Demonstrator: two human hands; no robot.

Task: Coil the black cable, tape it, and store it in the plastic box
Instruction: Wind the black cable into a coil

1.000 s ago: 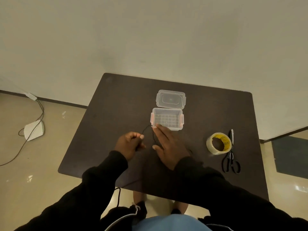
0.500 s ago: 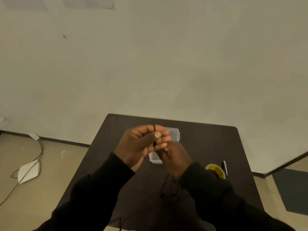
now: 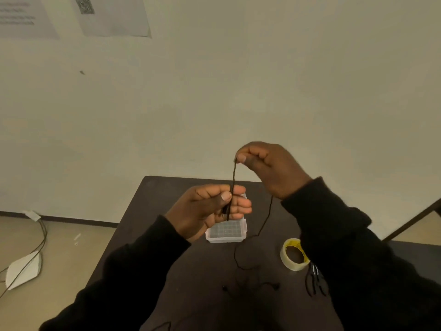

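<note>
Single head-worn view, looking forward and down from close above the desk (image 3: pixel 167 235), wall (image 3: pixel 238 91) filling the frame toward 12 o'clock.

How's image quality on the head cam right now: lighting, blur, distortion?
Head view: dim, warm yellowish light, no glare. The black cable reads against the wall but nearly vanishes on the dark table. Slight softness on the right hand; left hand sharper. Wide-angle skew shows in the table edges. The wall papers' text is illegible.
</note>
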